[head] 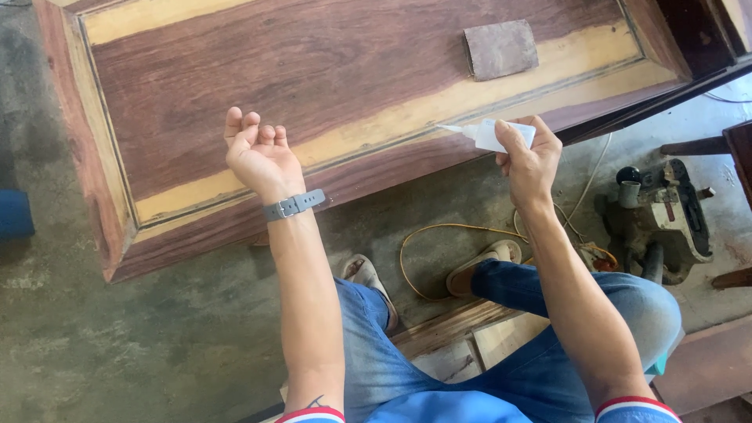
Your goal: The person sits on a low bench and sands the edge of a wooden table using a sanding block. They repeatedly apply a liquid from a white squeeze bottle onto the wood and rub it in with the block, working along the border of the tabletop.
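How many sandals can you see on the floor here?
2. One sandal is on the foot below the left hand; the other sandal is below the right hand, beside the orange cord.

We note sanding block lying flat on panel's far part. Yellow cord loops on concrete floor. Power tool sits right, near dark wood stool.

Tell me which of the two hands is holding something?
The right hand: it grips a small white glue bottle, while the left hand is empty, palm up.
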